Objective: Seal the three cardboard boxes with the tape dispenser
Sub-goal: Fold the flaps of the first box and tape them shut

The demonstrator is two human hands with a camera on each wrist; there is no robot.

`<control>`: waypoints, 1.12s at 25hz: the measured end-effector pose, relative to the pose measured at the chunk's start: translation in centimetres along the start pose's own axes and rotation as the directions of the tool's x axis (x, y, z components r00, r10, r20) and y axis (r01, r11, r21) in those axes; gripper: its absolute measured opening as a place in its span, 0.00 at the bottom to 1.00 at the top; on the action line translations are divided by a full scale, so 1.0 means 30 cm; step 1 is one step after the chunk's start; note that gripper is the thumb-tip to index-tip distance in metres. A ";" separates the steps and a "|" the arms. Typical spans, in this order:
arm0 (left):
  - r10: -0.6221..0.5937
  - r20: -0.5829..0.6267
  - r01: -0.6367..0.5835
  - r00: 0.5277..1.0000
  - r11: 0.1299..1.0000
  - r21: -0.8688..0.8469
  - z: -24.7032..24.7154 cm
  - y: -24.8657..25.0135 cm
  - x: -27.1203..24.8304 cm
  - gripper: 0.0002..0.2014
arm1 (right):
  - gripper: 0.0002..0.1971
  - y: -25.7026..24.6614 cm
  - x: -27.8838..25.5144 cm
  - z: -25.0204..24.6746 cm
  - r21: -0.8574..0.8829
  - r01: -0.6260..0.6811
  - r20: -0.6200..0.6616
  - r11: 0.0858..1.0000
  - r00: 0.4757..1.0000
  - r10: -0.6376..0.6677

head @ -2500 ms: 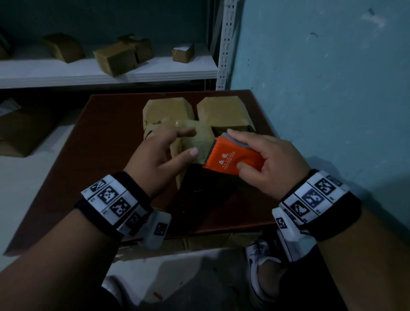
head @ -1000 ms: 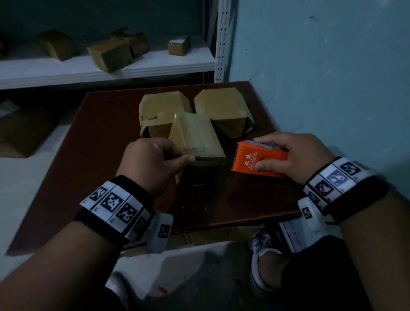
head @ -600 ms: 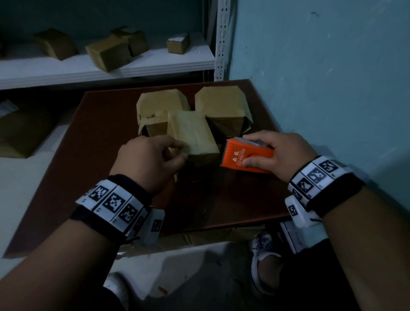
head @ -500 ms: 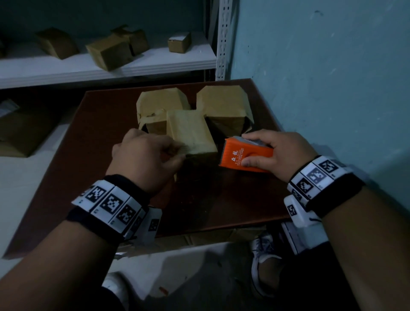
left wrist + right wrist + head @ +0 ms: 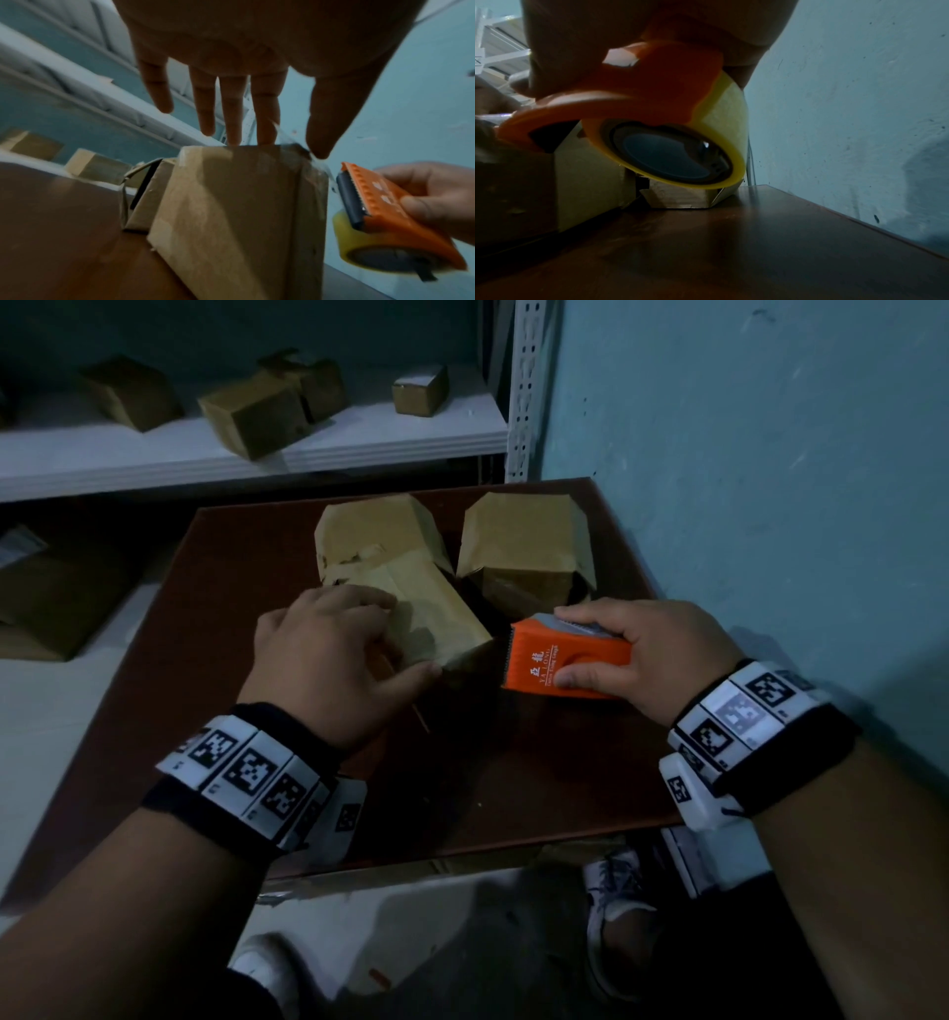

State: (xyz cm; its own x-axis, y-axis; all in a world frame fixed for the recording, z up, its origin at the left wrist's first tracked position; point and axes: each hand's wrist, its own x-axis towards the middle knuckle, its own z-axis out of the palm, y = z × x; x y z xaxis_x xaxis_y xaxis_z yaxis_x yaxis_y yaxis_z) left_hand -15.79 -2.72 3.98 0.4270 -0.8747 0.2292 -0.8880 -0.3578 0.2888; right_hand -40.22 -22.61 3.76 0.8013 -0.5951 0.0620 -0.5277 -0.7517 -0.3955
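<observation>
Lighting is dim in all three views. In the right wrist view the palm fills the upper frame, so the fingers there are hard to make out, and the box beside the dispenser is largely in shadow. In the head view the left hand (image 5: pixel 328 654) covers the near left part of the front cardboard box (image 5: pixel 436 618).

Left hand: released, fingers extended and spread. In the left wrist view the fingertips (image 5: pixel 266 130) rest along the top edge of the front cardboard box, with the thumb at its right corner. A strip of clear tape (image 5: pixel 322 172) runs from that corner toward the dispenser.

Right hand (image 5: pixel 647 654): grasping the orange tape dispenser (image 5: pixel 560 660), thumb on its near side and fingers over its top. The serrated edge faces the front cardboard box, just beside the box's right corner. The yellowish tape roll (image 5: pixel 675 146) hangs below the dispenser, above the tabletop (image 5: pixel 513 762).

Beyond the left hand, two further cardboard boxes stand on the tabletop: the left rear box (image 5: pixel 375 531) and the right rear box (image 5: pixel 524 536).
</observation>
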 end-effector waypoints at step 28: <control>0.292 0.072 -0.283 0.954 0.952 -0.122 0.112 0.074 0.062 0.23 | 0.46 -0.001 -0.006 -0.055 -0.260 0.034 0.029 0.965 0.999 -0.028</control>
State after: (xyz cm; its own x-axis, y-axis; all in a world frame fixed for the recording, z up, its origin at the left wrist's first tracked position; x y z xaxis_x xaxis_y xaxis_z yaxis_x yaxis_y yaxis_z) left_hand -17.53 -6.24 1.91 0.1353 -0.9622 0.2363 -0.9448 -0.0535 0.3232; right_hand -40.83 -22.96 5.27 0.8233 -0.5657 0.0463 -0.5552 -0.8196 -0.1416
